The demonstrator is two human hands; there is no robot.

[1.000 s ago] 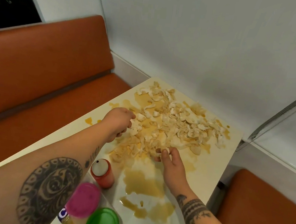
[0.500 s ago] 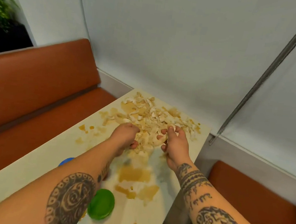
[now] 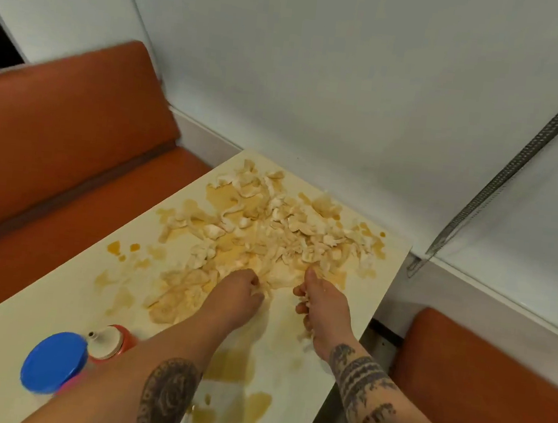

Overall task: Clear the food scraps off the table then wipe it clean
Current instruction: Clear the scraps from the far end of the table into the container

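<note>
One wide-angle camera on the person's head looks forward and steeply down along the table (image 3: pixel 54 308) toward the wall (image 3: pixel 319 77), close over the forearms (image 3: pixel 166 354), with the food scraps (image 3: pixel 268 231) mid-frame and edge lines bowed

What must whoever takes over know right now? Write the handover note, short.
Left hand: fingers curled into the near edge of the food scraps, gripping some.
Right hand: beside it, fingers curled round scraps too.
Scraps: one wide pile at the far end of the table, by the wall; brown spills round it and nearer.
Blue lid and red bottle stand near left.
Done: nothing visibly cleared.
Left: remove the pile, then wipe; no cloth in view.
</note>
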